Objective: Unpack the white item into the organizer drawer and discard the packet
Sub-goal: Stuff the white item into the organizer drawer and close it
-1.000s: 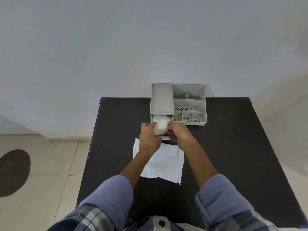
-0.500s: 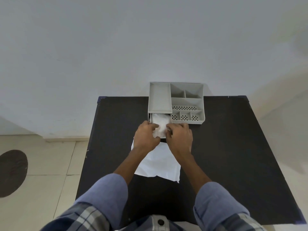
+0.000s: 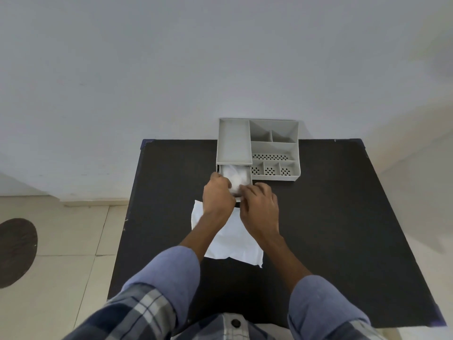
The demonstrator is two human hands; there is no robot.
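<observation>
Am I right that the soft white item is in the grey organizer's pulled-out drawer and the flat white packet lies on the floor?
Not quite. The head view shows the flat white packet on the black table, under the forearms. The soft white item is in the pulled-out drawer of the grey plastic organizer, as you said.

A black bench (image 3: 331, 229) stands against a pale wall (image 3: 147, 69); beige floor tiles (image 3: 68, 241) bear a dark round patch (image 3: 14, 251).

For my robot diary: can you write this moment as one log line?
hands: at drawer | white item: in drawer | packet: on table, not discarded
</observation>
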